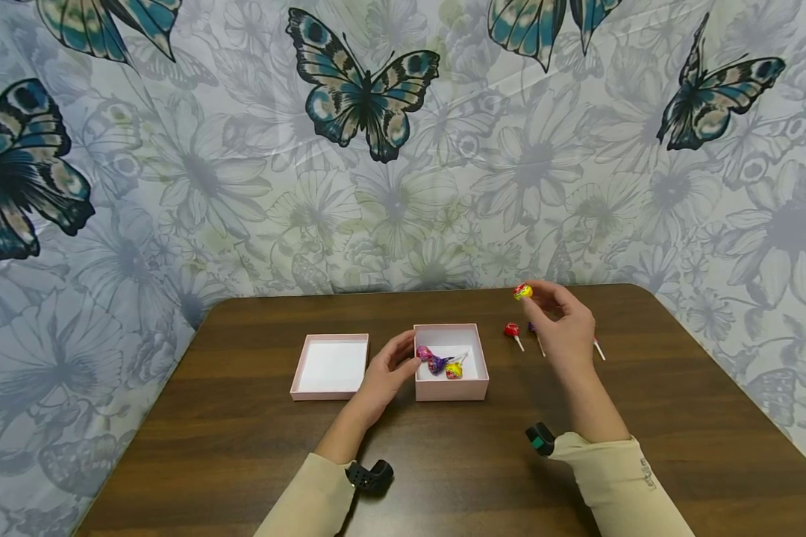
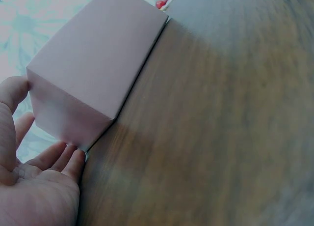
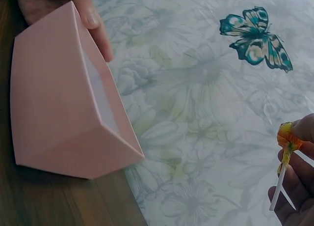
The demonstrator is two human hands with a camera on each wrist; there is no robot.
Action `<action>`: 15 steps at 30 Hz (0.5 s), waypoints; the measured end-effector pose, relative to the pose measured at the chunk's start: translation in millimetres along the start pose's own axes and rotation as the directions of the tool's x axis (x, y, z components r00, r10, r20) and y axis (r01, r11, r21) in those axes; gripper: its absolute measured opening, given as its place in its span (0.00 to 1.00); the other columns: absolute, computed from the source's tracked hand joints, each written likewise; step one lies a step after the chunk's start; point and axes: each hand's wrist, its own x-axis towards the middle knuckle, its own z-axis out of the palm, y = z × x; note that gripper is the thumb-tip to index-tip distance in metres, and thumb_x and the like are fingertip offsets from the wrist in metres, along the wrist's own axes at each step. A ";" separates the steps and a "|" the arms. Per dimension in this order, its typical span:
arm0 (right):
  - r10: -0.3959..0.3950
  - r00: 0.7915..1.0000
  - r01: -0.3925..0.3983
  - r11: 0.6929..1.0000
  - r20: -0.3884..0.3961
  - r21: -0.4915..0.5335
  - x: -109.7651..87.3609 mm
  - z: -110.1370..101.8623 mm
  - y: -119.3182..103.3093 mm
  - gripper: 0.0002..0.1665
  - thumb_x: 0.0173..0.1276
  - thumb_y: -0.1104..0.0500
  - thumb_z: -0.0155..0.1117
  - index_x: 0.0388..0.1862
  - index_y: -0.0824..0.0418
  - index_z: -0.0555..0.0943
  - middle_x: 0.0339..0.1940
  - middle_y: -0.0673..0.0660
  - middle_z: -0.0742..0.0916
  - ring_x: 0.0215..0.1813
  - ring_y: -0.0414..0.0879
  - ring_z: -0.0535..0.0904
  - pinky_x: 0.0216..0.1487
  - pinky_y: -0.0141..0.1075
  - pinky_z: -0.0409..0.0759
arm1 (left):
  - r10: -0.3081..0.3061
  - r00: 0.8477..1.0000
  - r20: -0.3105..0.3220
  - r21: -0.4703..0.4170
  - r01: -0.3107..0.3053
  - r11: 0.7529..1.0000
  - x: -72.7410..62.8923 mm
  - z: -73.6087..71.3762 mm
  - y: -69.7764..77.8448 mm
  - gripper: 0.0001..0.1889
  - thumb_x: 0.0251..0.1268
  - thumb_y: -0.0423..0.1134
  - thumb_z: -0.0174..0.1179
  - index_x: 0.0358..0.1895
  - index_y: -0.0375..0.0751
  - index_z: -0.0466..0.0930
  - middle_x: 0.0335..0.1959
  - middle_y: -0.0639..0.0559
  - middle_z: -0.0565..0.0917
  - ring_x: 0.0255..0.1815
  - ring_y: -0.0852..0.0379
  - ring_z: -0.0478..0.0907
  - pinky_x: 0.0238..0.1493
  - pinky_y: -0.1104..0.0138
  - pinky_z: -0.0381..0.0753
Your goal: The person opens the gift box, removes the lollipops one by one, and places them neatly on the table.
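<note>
In the head view my right hand (image 1: 566, 328) pinches a yellow-and-red wrapped lollipop (image 1: 522, 291), raised over the table right of the pink box. The right wrist view shows the white stick of this lollipop (image 3: 286, 137) pointing down. My left hand (image 1: 391, 369) touches the left side of the open pink box (image 1: 451, 391), its fingers fairly straight. Inside lie wrapped lollipops: pink (image 1: 425, 353), purple (image 1: 436, 364) and yellow (image 1: 454, 370). A red lollipop (image 1: 512, 330) lies on the table beside a dark purple one (image 1: 531, 327), partly hidden by my right hand.
The pink box lid (image 1: 329, 365), white inside, lies left of the box on the brown wooden table (image 1: 443, 470). Another lollipop stick (image 1: 599, 349) shows past my right hand. A butterfly-patterned cloth (image 1: 403, 224) hangs behind the table's far edge.
</note>
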 end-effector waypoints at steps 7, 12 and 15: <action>0.045 0.997 -0.046 0.999 -0.065 -0.022 6.3 -17.0 7.7 0.16 0.66 0.62 0.70 0.52 0.61 0.86 0.35 0.31 0.84 0.38 0.29 0.79 0.39 0.17 0.76 | 0.001 1.000 0.004 0.003 -0.001 1.000 -0.4 -0.8 -1.7 0.29 0.73 0.36 0.58 0.75 0.47 0.64 0.76 0.43 0.67 0.77 0.43 0.63 0.76 0.47 0.64; 0.087 0.988 -0.086 0.996 -0.124 0.019 13.4 -34.2 9.8 0.16 0.66 0.61 0.70 0.52 0.63 0.86 0.34 0.32 0.84 0.37 0.30 0.79 0.34 0.18 0.75 | -0.009 1.000 0.002 0.004 0.009 1.000 -0.5 -0.7 0.1 0.28 0.73 0.38 0.58 0.74 0.50 0.65 0.76 0.45 0.67 0.77 0.44 0.63 0.76 0.48 0.64; 0.124 0.977 -0.115 0.991 -0.172 0.063 17.3 -44.7 10.1 0.17 0.65 0.61 0.70 0.52 0.62 0.86 0.34 0.34 0.85 0.37 0.31 0.79 0.34 0.18 0.76 | -0.014 1.000 0.002 0.005 0.014 1.000 -0.3 -0.3 1.8 0.28 0.73 0.38 0.58 0.74 0.51 0.65 0.76 0.46 0.67 0.78 0.45 0.62 0.76 0.48 0.63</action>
